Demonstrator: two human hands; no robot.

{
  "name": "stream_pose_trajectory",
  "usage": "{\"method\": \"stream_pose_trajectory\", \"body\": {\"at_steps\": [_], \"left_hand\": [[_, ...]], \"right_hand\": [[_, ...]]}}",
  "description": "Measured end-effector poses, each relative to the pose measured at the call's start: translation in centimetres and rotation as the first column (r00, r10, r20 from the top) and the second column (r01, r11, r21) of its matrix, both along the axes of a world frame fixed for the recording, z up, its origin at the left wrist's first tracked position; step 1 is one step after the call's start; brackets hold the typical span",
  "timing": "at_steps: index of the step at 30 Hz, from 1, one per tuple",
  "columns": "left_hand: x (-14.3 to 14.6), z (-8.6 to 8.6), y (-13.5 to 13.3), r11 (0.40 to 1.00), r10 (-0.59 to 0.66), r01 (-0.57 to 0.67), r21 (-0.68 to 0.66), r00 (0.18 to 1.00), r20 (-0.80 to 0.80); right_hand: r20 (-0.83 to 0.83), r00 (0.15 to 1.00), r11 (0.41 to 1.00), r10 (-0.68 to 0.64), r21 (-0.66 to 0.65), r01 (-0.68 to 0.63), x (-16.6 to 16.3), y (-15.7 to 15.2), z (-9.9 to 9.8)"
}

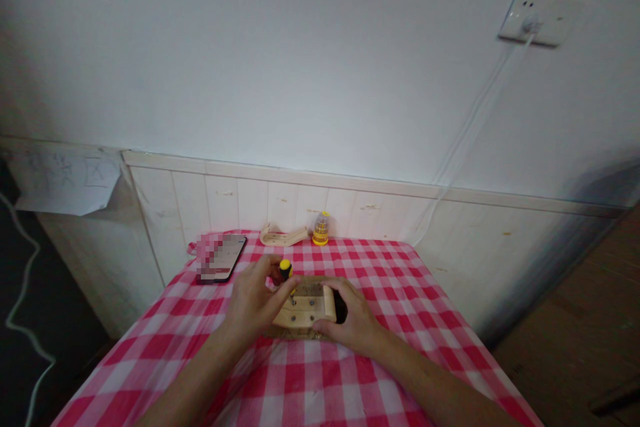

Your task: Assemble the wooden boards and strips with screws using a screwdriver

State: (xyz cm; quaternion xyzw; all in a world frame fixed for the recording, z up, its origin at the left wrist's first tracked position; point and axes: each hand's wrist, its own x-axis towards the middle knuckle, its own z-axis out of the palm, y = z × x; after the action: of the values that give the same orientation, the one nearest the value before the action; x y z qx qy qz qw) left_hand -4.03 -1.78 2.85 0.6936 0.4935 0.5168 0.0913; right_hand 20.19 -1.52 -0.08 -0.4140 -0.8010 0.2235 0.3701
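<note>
My left hand [257, 297] is closed around a small screwdriver [285, 269] with a yellow and black handle. It stands nearly upright, its lower end by one of several screws in a pale wooden piece [303, 310]. Whether the tip sits in the screw head is too small to tell. My right hand [357, 320] grips the raised right end of that wooden piece, thumb in front and fingers behind. Under the piece lies a flat brownish board [310, 283], partly covered by my hands.
A phone [223, 259] lies at the back left of the checked tablecloth [320, 387]. Along the wall stand a second curved wooden piece [283, 238] and a small yellow container with a clear top [321, 230]. White cables [470, 117] hang from a wall socket [535, 20].
</note>
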Motion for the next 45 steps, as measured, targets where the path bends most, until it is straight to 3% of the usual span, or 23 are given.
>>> {"method": "stream_pose_trajectory", "body": {"at_steps": [8,20,27,36,45], "left_hand": [[0.1,0.2,-0.1,1.000,-0.001,0.001,-0.021,1.000,0.001],[0.9,1.7,-0.5,0.959,0.165,-0.143,-0.244,0.984,0.070],[0.9,1.4,-0.3,0.979,0.041,-0.022,-0.203,0.995,0.090],[0.5,1.0,-0.1,0.982,-0.021,0.039,-0.184,0.995,0.095],[0.6,1.9,-0.8,0.984,-0.069,0.079,-0.158,0.996,0.064]], "right_hand": [[0.007,1.000,1.000,-0.001,0.017,0.001,0.0,0.1,-0.1],[0.016,1.000,1.000,0.002,0.031,-0.002,0.1,0.0,-0.1],[0.008,1.000,1.000,-0.008,0.027,0.008,0.0,0.1,-0.3],[0.012,1.000,1.000,-0.003,0.011,0.003,0.0,-0.1,0.1],[0.012,1.000,0.999,-0.015,0.033,0.014,0.1,0.3,-0.7]]}}
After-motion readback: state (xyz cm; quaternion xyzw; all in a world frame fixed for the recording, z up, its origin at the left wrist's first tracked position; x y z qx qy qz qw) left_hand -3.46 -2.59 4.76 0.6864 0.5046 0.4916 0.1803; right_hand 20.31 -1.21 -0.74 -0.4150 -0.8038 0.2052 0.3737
